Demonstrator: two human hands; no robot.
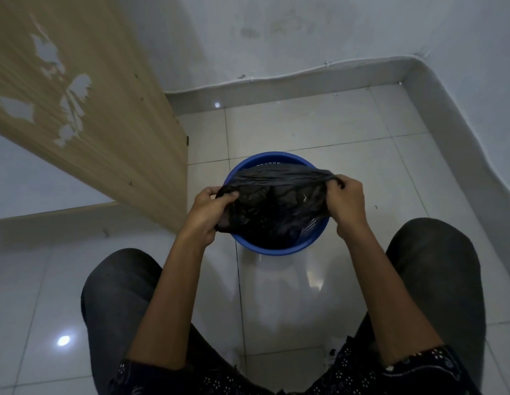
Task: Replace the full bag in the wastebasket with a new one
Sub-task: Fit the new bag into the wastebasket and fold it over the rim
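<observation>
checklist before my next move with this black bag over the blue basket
1. Left hand grip on the black bag: ok, fingers curl into its edge.
2. Right hand grip: ok, it pinches the bunched edge.
3. Bag edge over the rim of the blue wastebasket: not ok, the rim shows bare on the near and far sides.
4. Wastebasket upright on the tiled floor: ok.
5. Bag free of tears: cannot tell.
6. Wooden panel apart from the wastebasket: ok.
</observation>
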